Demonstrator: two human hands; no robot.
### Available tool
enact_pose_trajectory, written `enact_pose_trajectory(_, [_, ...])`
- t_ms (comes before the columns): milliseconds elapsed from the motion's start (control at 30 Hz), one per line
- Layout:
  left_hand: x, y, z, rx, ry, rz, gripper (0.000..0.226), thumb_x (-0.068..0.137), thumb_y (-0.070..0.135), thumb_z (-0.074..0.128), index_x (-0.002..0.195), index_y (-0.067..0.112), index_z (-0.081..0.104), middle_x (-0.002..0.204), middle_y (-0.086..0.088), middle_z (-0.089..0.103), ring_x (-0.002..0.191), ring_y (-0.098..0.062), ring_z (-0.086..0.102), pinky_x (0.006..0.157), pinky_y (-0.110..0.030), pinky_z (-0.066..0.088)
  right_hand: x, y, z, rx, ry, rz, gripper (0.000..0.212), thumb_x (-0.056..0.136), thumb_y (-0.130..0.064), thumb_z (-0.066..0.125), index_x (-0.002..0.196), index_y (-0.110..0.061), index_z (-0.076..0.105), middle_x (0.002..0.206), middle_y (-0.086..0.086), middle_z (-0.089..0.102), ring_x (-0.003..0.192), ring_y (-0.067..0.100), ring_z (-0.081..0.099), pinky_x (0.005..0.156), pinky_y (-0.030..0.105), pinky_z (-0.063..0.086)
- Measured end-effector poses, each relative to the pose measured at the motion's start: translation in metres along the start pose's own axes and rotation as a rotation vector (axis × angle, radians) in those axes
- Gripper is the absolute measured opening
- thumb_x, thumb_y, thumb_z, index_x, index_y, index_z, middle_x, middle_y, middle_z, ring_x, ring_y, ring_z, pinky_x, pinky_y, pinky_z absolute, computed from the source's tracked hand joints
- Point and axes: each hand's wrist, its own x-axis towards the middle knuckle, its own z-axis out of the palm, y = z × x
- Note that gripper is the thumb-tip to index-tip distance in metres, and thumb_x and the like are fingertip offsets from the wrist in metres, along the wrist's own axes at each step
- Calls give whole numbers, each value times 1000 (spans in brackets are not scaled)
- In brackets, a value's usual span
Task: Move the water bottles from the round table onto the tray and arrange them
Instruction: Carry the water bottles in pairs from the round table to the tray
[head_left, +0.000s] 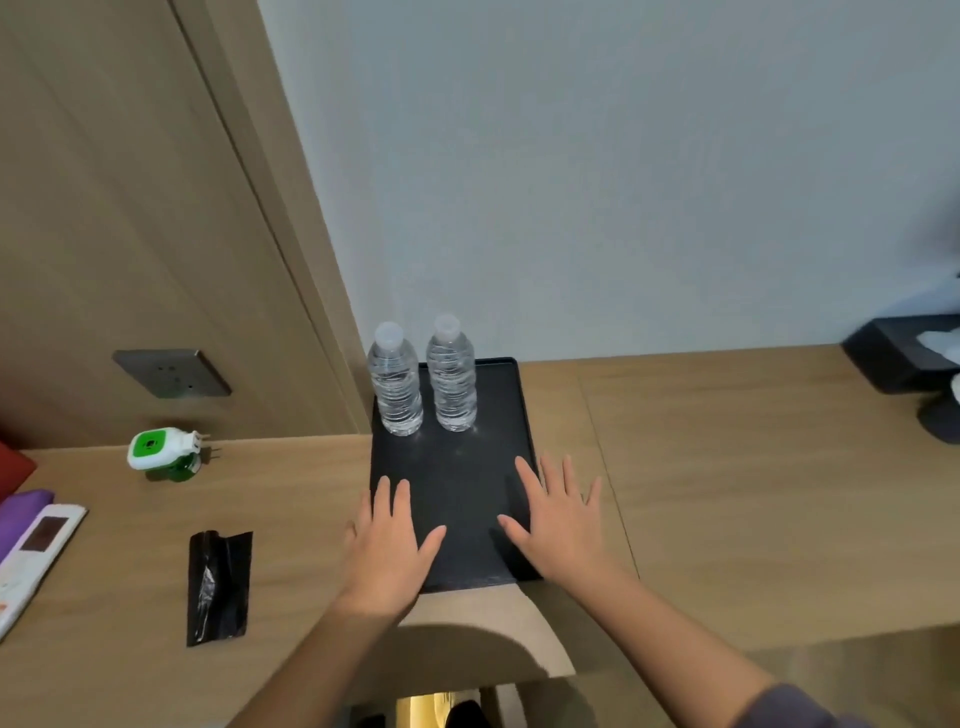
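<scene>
Two clear, capped containers of water stand upright at the far end of the black tray (467, 499): the left bottle (395, 387) at the tray's 11 o'clock corner and the right bottle (453, 382) at its 12 o'clock, side by side with a narrow gap between them; the tray lies flat on the wooden surface (727, 493), its far edge near the grey wall. The left hand (387, 551) lies open at the tray's 7 o'clock, fingers straight and slightly spread, thumb pointing toward 3 o'clock, holding nothing; the right hand (561, 525) lies open the same way at the tray's 4 o'clock, fingers fanned over the tray's right rim, also holding nothing; whether the palms press on the tray or hover just above it cannot be told. Toward 9 o'clock from the tray sit a green and white plug-in device (161, 451) and, nearer the person, a folded black plastic bag (221, 587); a wall socket (171, 373) is set in the wood panel above them; a black tissue box (904, 358) stands at the surface's 2 o'clock edge.
</scene>
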Motion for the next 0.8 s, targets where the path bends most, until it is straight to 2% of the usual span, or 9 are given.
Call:
enact_pose_trajectory(167, [-29,35,9,-8,-5,81,78,93,61,34,154,21,6,161,-2,4,148,-24,0,118,-46,18,-50,45,-1,32,39,64,76,95,-66,31,156,-31,3,165,6,8,152,32,-1,117,62,1])
enact_pose_trajectory(400, [-97,127,39,13,-14,270,79,92,65,31,154,23,4,161,-1,2,148,-24,-3,118,-48,11,-155,137,10,62,87,223,78,94,-68,28,157,-32,-1,165,5,5,152,31,-1,118,61,1])
enact_pose_trajectory(600, [-175,210,79,55,-1,464,81,91,67,25,154,21,5,161,-4,3,148,-26,-1,117,-46,7,-264,217,41,117,114,423,76,94,-66,30,156,-33,1,165,5,8,152,30,-1,118,60,1])
enact_pose_trajectory(800, [-243,294,108,157,-23,655,79,90,68,26,153,24,7,161,-5,3,148,-28,-1,117,-51,9,-368,285,57,147,146,634,75,94,-67,30,156,-35,1,165,3,7,152,28,-1,117,60,2])
